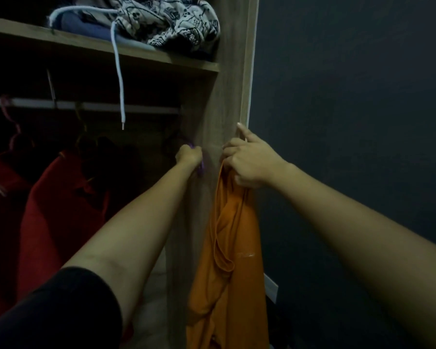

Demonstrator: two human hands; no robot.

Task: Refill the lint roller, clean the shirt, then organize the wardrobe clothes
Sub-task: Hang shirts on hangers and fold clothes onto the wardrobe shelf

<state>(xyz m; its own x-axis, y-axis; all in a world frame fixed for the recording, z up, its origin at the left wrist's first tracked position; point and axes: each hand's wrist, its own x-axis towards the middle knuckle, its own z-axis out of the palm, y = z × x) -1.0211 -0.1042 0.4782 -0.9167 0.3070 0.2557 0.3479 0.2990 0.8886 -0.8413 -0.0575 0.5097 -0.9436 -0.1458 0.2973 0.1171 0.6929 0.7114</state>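
I've got the right hand (249, 162) at about 1 o'clock from centre, fingers bunched on the collar area of the orange shirt (227, 248), index finger sticking up along the front edge of the wardrobe side panel (233, 96). The shirt hangs straight down from that grip toward 6 o'clock, outside the cabinet, against the panel's edge. The left hand (189, 155) is just left of the panel, fist closed on something purple (200, 170). Prob a hanger, but it's too dark and too hidden to say for sure. No lint roller visible anywhere.

Looks to me like the organising stage: shirt abt to go onto a hanger and up on the rail (86, 106) at 10 o'clock.

Risks as I see them:
- Shirt is held by one pinch of fabric only; if that grip loosens while I feed the hanger in, it drops to the floor and picks up lint again.
- The panel sits btwn both hands, so bringing them together means swinging the shirt round the edge, where the fabric could snag.
- White drawstring (118, 71) dangles from the top shelf (98, 47) at 11 o'clock; an arm or hanger hook could catch it and pull down the patterned garment (176, 21).
- Red clothes (56, 210) crowd the rail; dim light makes hooking blind.
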